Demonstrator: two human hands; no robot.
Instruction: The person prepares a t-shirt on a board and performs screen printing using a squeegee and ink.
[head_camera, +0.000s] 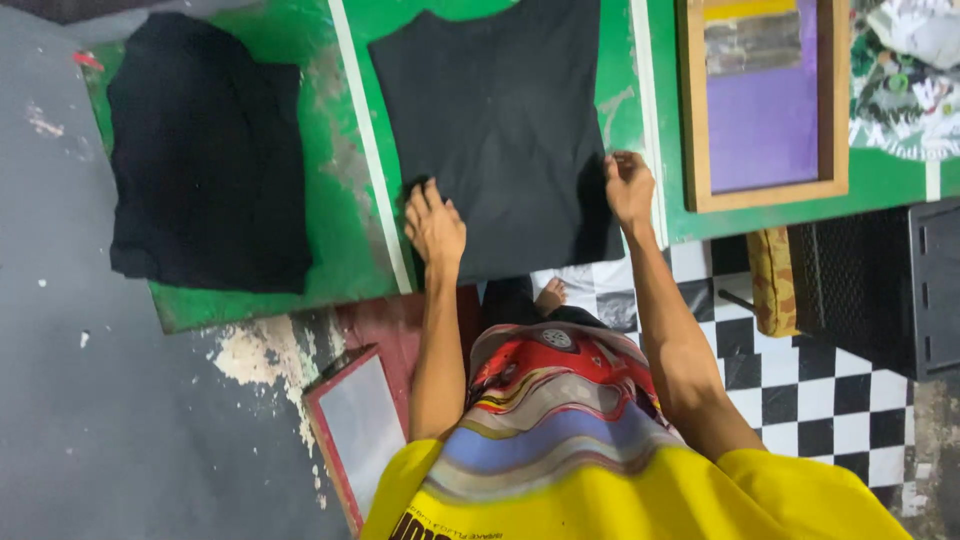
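Note:
A black garment (505, 120) lies flat on the green table (345, 180). My left hand (434, 222) presses flat on its near left corner, fingers spread. At the garment's near right edge my right hand (628, 187) has its fingers curled on the cloth; whether it pinches the cloth I cannot tell. I wear a yellow shirt and a colourful cloth below the camera.
A pile of black cloth (205, 155) sits at the table's left end. A wooden-framed printing screen with purple mesh (765, 100) lies to the right. A red-framed screen (355, 425) leans below the table. A black crate (900, 285) stands on the checkered floor (800, 380).

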